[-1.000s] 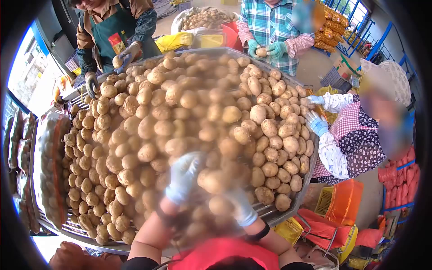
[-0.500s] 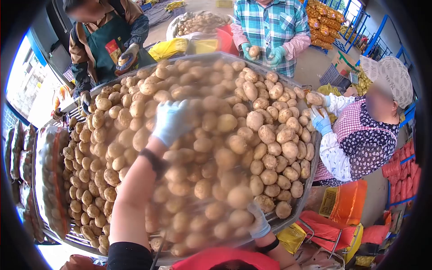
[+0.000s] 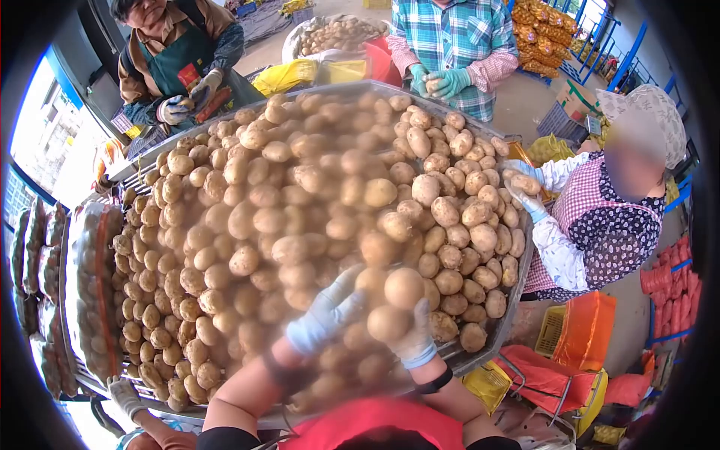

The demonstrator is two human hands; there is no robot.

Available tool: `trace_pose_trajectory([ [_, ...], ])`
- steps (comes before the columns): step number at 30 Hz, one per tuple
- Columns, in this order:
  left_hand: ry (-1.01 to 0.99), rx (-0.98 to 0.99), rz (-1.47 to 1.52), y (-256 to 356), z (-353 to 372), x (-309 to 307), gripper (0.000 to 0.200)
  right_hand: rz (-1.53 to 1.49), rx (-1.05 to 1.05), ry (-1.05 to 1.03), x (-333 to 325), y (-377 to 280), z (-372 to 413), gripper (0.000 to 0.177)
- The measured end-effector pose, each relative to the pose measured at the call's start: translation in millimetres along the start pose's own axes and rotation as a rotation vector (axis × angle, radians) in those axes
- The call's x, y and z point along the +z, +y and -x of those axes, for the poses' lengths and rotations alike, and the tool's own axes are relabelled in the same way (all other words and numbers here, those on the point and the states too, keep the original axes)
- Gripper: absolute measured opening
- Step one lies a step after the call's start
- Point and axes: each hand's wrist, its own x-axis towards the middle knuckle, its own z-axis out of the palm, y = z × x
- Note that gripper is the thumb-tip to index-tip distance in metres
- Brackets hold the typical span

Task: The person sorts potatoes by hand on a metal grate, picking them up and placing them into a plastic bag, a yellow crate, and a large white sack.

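Potatoes (image 3: 244,261) lie heaped across a large metal-rimmed sorting table (image 3: 517,315). My left hand (image 3: 330,315), in a light blue glove, is low over the near part of the heap. Its fingers are stretched and parted, pointing right towards a few potatoes. My right hand (image 3: 415,337), also gloved and with a dark band at the wrist, is closed against a potato (image 3: 388,322) near the front edge. Another potato (image 3: 403,288) sits just above its fingertips. A blurry patch softens the middle of the view.
Across the table, a person in a plaid shirt (image 3: 450,45) has both gloved hands together. A person at right (image 3: 592,225) holds a potato (image 3: 525,182). Another stands back left in a green apron (image 3: 169,64). A gloved hand (image 3: 124,396) rests at lower left beside filled net sacks (image 3: 90,292).
My left hand has come back from the middle of the heap towards my right hand. My right hand has shifted up and slightly left, onto potatoes. Another person's gloved hand has appeared at lower left.
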Motion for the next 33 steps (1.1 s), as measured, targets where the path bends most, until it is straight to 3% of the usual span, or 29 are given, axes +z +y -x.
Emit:
trace_pose_trajectory([
  [3,0.063,0.250,-0.643,-2,-58,-43,0.035,-0.040,0.067,0.061,-5,-11,13,0.108],
  [4,0.046,0.249,-0.747,-7,-83,-60,0.033,-0.032,0.083,0.018,-11,-13,20,0.109],
  [7,0.134,0.234,-1.282,-49,-160,-92,0.034,0.130,-0.054,0.249,17,-15,37,0.110],
  [9,0.111,0.249,-1.618,-45,-189,-92,0.042,0.178,-0.056,0.287,16,-19,44,0.112],
  [11,0.024,0.062,-1.826,-40,-212,-87,0.042,0.167,-0.033,0.204,11,-24,52,0.109],
  [13,-0.040,-0.095,-1.839,-57,-234,-101,0.037,0.032,-0.033,-0.003,-12,-25,56,0.100],
  [15,-0.022,0.087,-1.742,-58,-232,-111,0.042,-0.079,-0.036,-0.102,-30,-25,58,0.095],
  [17,-0.012,0.253,-1.629,-42,-218,-117,0.048,-0.080,-0.059,-0.036,-35,-23,59,0.096],
  [18,-0.022,0.073,-1.506,-24,-211,-112,0.064,-0.062,-0.085,-0.007,-27,-25,57,0.097],
  [21,0.116,0.180,-0.750,-18,-172,-115,0.077,0.092,-0.195,0.076,4,-36,58,0.100],
  [23,0.080,-0.077,0.218,10,-131,-88,0.084,0.172,-0.186,0.120,19,-42,57,0.102],
  [24,0.068,0.012,0.310,15,-115,-81,0.082,0.202,-0.177,0.141,25,-44,54,0.103],
  [28,0.031,-0.047,0.871,6,-66,-52,0.069,0.213,-0.132,0.142,39,-47,45,0.106],
  [33,-0.098,-0.217,1.026,37,-32,0,0.072,0.169,-0.111,0.119,26,-38,64,0.109],
])
